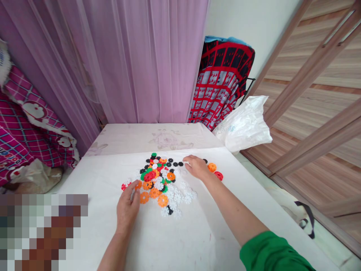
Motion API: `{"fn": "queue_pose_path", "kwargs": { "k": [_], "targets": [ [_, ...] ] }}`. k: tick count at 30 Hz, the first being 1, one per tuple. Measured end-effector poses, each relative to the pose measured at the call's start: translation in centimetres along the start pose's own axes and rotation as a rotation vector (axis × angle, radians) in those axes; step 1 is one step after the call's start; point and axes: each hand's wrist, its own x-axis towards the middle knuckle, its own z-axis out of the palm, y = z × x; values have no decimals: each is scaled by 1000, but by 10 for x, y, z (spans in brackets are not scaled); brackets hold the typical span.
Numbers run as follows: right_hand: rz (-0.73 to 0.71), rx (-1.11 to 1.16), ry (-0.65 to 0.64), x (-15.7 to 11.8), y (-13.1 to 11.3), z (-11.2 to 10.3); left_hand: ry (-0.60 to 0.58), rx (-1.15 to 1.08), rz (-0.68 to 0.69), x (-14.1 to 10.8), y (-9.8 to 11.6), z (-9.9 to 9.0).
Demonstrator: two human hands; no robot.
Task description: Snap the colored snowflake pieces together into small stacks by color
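Observation:
A loose heap of snowflake-shaped plastic discs [158,180] in white, orange, red, green and black lies on a white sheet [180,241]. My left hand [127,209] rests at the heap's near left edge, fingers apart, next to an orange disc [138,185] and a red-and-white disc [125,184]. My right hand [196,167] reaches in from the right, its fingertips pinching a small white disc [186,163]. Just beyond those fingers lie an orange disc [212,167] and a red disc [218,175]. Some discs under the heap are hidden.
A crumpled white plastic bag [242,126] sits at the far right table corner. Behind stand a pink sheer curtain [135,56] and a red patterned blanket [220,82]. Pink bedding [28,128] lies left, a wooden-framed door [310,94] right. A blurred patch covers the lower left.

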Motion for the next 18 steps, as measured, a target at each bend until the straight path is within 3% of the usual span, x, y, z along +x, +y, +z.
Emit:
{"fn": "queue_pose_path", "kwargs": {
  "k": [3, 6, 13, 18],
  "targets": [
    [-256, 63, 6, -14, -32, 21, 3, 9, -4, 0, 1, 0],
    [-352, 39, -54, -23, -51, 34, 19, 8, -6, 0, 5, -2],
    [-140, -45, -98, -45, -29, 27, 14, -1, 26, 0, 11, -3],
    [-115, 9, -35, -46, -26, 25, 0, 12, 26, 0, 10, -2]
  ]
}}
